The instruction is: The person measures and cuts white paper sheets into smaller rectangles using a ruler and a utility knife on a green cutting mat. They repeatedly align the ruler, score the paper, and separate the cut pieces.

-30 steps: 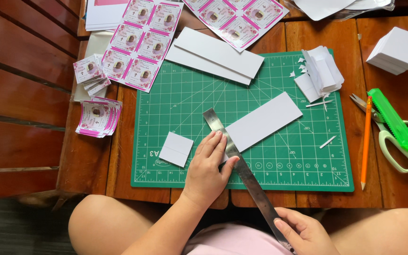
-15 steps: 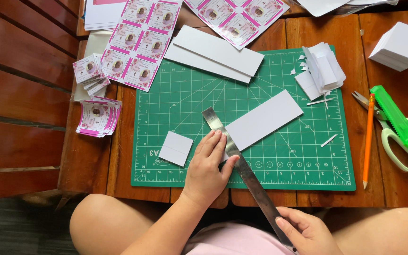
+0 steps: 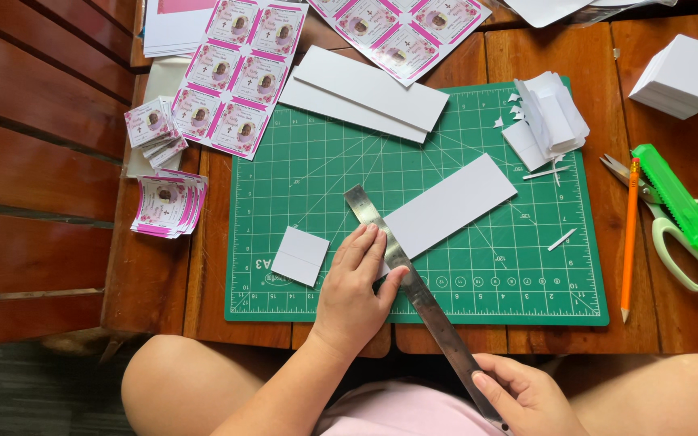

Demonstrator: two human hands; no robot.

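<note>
A green cutting mat (image 3: 300, 186) lies on a wooden table. Across its lower middle runs a steel ruler (image 3: 372, 218), slanting from the mat's centre down toward my lap. My left hand (image 3: 353, 282) presses flat on the ruler and on the end of a long white card strip (image 3: 450, 206) lying beside it. My right hand (image 3: 527, 396) grips the ruler's near end, off the table's edge. A small white card square (image 3: 301, 255) rests on the mat just left of my left hand.
Two long white strips (image 3: 365, 93) lie at the mat's top, paper offcuts (image 3: 549, 121) at its upper right. An orange pencil (image 3: 628, 234), green utility knife (image 3: 676, 200), scissors (image 3: 688, 250) and white card stack (image 3: 683, 74) are on the right. Pink printed sheets (image 3: 236, 73) and cut cards (image 3: 167, 202) lie left.
</note>
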